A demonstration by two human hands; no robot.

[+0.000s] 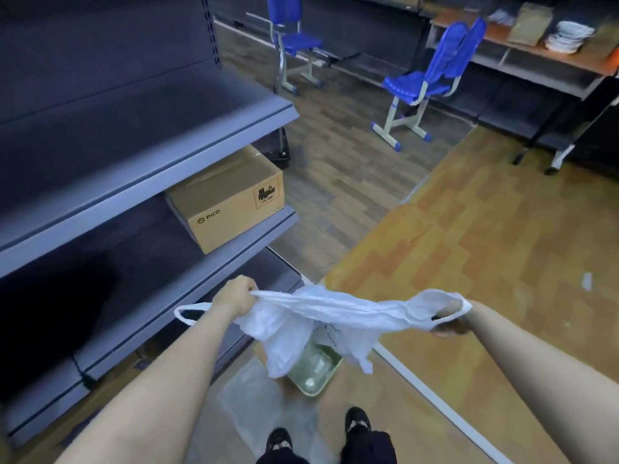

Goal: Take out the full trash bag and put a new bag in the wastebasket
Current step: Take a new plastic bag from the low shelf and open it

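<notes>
Now I hold a thin white plastic bag (321, 313) stretched between both hands, left hand (234, 296) and right hand (450, 318) each fisted on a handle, directly above the pale green wastebasket (316, 376); lining it remains.

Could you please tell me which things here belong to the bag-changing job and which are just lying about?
Part of the job:
white plastic bag, stretched between left hand and right hand
green wastebasket below it

Just lying about:
cardboard box on the shelf
two blue chairs
stacked plates
</notes>
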